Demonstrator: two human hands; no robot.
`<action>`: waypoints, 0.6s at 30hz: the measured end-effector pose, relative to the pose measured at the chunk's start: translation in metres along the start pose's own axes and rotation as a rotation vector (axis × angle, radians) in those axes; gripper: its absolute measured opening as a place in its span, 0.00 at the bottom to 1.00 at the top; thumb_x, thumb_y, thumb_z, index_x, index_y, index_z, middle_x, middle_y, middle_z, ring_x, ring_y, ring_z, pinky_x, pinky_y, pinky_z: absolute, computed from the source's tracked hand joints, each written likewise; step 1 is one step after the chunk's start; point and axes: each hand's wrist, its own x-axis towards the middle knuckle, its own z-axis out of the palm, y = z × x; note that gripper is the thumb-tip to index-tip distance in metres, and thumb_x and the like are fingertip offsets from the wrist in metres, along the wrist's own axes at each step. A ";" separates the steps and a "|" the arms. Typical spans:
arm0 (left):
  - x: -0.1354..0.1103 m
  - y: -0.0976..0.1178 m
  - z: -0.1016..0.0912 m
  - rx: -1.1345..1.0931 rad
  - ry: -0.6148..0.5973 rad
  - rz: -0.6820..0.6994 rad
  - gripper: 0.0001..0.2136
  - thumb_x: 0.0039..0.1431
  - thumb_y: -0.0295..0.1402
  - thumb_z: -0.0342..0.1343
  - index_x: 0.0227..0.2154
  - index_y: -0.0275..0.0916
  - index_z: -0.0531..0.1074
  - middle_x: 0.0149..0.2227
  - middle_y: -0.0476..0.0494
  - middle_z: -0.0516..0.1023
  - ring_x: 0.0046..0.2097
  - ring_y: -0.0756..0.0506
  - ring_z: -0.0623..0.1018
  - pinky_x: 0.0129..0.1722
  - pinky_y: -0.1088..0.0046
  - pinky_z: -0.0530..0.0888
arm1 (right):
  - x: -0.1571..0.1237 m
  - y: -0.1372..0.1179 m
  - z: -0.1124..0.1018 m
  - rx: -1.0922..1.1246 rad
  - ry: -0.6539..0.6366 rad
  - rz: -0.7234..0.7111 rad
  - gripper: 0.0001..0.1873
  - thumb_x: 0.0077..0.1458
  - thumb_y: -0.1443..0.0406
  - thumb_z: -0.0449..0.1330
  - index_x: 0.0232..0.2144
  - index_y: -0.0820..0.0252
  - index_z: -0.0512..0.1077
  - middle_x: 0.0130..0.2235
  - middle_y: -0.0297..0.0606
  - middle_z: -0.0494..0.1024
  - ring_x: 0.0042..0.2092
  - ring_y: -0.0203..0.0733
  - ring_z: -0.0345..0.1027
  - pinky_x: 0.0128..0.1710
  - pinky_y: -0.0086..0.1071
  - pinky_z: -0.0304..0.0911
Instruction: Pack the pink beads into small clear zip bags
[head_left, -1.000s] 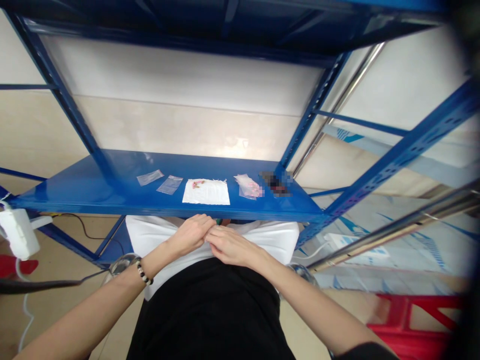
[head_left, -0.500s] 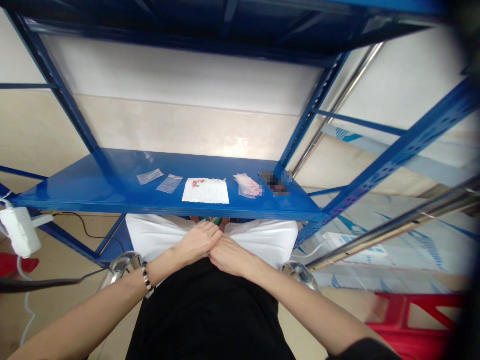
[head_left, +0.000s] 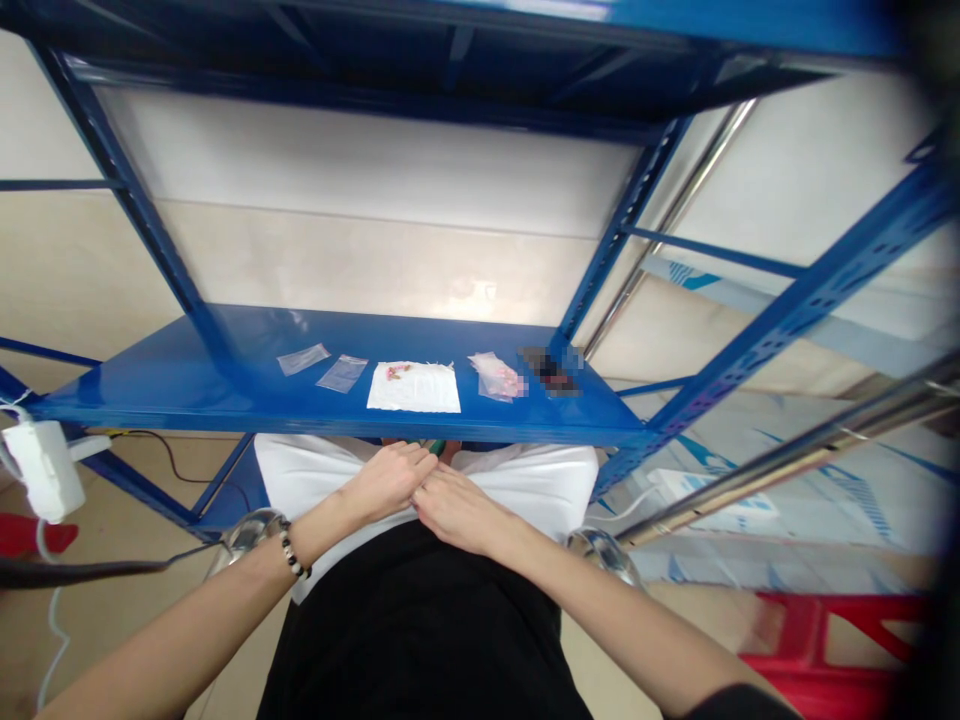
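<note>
Head view, from where I stand: the left hand point(head_left: 386, 483) and right hand point(head_left: 457, 510) meet just below the front edge of a blue steel shelf point(head_left: 157, 400), a small green item point(head_left: 435, 447) at the left fingertips (too small to identify). Whether either hand grips it, I cannot tell. Clear plastic bags point(head_left: 341, 373) and a white paper sheet point(head_left: 412, 388) lie on the shelf.

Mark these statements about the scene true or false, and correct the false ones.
1. A beaded bracelet circles the left wrist. True.
2. The right hand grips a clear plastic bag. False: it rests against the left hand above white fabric; the clear plastic bags lie on the shelf.
3. A white paper sheet lies on the blue metal shelf. True.
4. The shelf's uprights are red. False: they are blue; the red object stands at lower right.
</note>
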 end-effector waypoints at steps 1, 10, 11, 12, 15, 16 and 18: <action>-0.001 0.002 0.001 -0.006 0.003 0.005 0.02 0.62 0.30 0.50 0.37 0.38 0.64 0.37 0.42 0.74 0.41 0.40 0.73 0.41 0.64 0.68 | 0.000 -0.001 0.002 0.001 -0.012 -0.005 0.09 0.61 0.69 0.52 0.35 0.65 0.72 0.39 0.47 0.77 0.44 0.47 0.68 0.52 0.40 0.59; -0.004 0.013 0.006 -0.086 0.030 -0.009 0.05 0.64 0.34 0.48 0.37 0.38 0.64 0.36 0.40 0.74 0.40 0.40 0.74 0.41 0.64 0.69 | -0.003 -0.005 0.004 0.062 -0.037 -0.020 0.10 0.58 0.69 0.53 0.34 0.67 0.75 0.36 0.48 0.78 0.41 0.48 0.69 0.49 0.40 0.61; -0.004 0.012 0.007 -0.098 0.037 -0.021 0.04 0.63 0.33 0.49 0.36 0.38 0.64 0.36 0.41 0.74 0.40 0.40 0.74 0.41 0.65 0.69 | -0.003 -0.004 0.002 0.072 -0.038 -0.017 0.10 0.58 0.69 0.54 0.34 0.67 0.75 0.37 0.48 0.78 0.42 0.48 0.69 0.49 0.40 0.61; -0.003 0.011 0.008 -0.107 0.039 -0.029 0.04 0.62 0.33 0.49 0.36 0.39 0.63 0.36 0.41 0.74 0.40 0.40 0.74 0.41 0.65 0.69 | -0.002 -0.004 -0.001 0.080 -0.041 -0.013 0.10 0.58 0.70 0.54 0.33 0.67 0.75 0.37 0.48 0.78 0.42 0.48 0.69 0.49 0.39 0.61; -0.001 0.009 0.009 -0.130 0.020 -0.032 0.02 0.60 0.31 0.50 0.34 0.39 0.63 0.35 0.42 0.75 0.39 0.41 0.75 0.40 0.66 0.70 | -0.001 -0.004 -0.010 0.097 -0.062 -0.005 0.10 0.58 0.70 0.54 0.32 0.67 0.75 0.36 0.48 0.78 0.41 0.47 0.70 0.47 0.38 0.63; -0.002 0.008 0.008 -0.137 0.009 -0.032 0.02 0.60 0.31 0.51 0.33 0.39 0.62 0.34 0.42 0.75 0.38 0.41 0.76 0.39 0.67 0.70 | -0.001 -0.005 -0.012 0.107 -0.067 -0.006 0.10 0.58 0.70 0.54 0.31 0.67 0.75 0.36 0.48 0.78 0.41 0.47 0.70 0.46 0.38 0.63; -0.004 0.009 0.006 -0.142 -0.013 -0.041 0.03 0.59 0.31 0.51 0.33 0.39 0.62 0.34 0.42 0.76 0.38 0.41 0.76 0.38 0.67 0.70 | -0.002 -0.007 -0.014 0.134 -0.074 -0.014 0.09 0.57 0.70 0.54 0.31 0.67 0.75 0.36 0.47 0.78 0.40 0.46 0.70 0.45 0.36 0.63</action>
